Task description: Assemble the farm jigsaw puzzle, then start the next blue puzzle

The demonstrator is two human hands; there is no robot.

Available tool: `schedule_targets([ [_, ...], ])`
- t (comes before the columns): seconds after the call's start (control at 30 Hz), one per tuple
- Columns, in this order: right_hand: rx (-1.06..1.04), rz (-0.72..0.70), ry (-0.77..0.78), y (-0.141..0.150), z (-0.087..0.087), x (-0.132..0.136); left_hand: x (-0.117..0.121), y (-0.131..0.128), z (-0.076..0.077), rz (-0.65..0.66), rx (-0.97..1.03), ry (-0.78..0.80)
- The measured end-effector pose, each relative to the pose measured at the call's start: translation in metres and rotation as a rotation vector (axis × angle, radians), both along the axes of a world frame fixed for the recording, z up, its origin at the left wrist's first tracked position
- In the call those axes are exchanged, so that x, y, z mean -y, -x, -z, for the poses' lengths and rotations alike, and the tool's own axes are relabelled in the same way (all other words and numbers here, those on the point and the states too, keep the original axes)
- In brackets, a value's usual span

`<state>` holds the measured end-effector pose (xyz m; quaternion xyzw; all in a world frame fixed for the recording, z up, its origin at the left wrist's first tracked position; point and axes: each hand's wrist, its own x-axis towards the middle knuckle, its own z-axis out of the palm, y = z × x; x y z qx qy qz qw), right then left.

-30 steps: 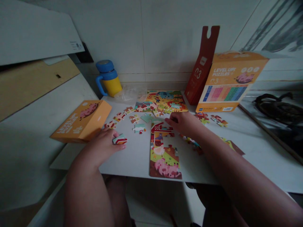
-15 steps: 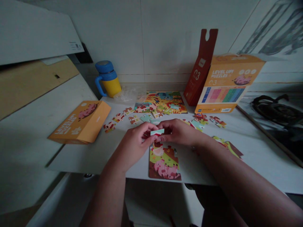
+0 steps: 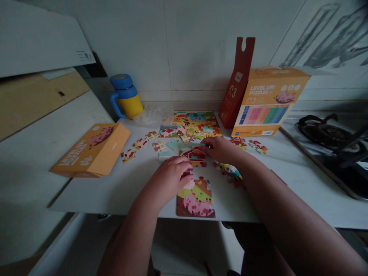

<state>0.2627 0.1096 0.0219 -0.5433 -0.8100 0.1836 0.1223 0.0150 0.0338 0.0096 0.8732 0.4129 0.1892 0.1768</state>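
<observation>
A partly built farm puzzle [image 3: 196, 199] with a pink pig lies at the near edge of the white board [image 3: 135, 188]. My left hand [image 3: 168, 176] rests on its left edge, fingers curled and pressing the upper pieces. My right hand [image 3: 220, 149] reaches in from the right and pinches a red-and-teal barn piece [image 3: 195, 153] at the puzzle's top. Loose pieces [image 3: 140, 144] are scattered in an arc behind the hands. More loose pieces [image 3: 230, 170] lie beside my right forearm.
A colourful finished puzzle [image 3: 198, 122] lies at the back. An orange box [image 3: 92, 147] lies flat at the left; an open orange puzzle box [image 3: 267, 103] stands at the right. A blue-and-yellow mug [image 3: 125, 96], a plastic bag [image 3: 152, 114] and a stove burner [image 3: 327, 134] flank them.
My left hand carried a piece from the left to the middle, where both hands held it above the puzzle. Now the hands have dropped onto the puzzle's top.
</observation>
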Motion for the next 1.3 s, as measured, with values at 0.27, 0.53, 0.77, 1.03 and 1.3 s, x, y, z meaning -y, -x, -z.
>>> schedule_targets([
  [0.27, 0.028, 0.041, -0.051, 0.002, 0.009, -0.003, 0.001, 0.000, 0.001, -0.014, 0.006, -0.002],
  [0.53, 0.060, 0.076, -0.082, 0.005, 0.010, -0.002, 0.001, -0.002, -0.002, -0.018, -0.015, 0.004],
  [0.77, 0.068, 0.093, -0.082, 0.006, 0.011, -0.003, 0.002, -0.002, -0.002, -0.021, -0.020, 0.003],
  [1.03, 0.091, 0.122, -0.091, 0.007, 0.011, -0.003, 0.003, -0.003, -0.003, -0.027, -0.036, -0.001],
  [1.3, 0.063, 0.101, -0.123, 0.007, 0.017, -0.002, 0.003, -0.004, -0.004, -0.030, -0.038, 0.005],
])
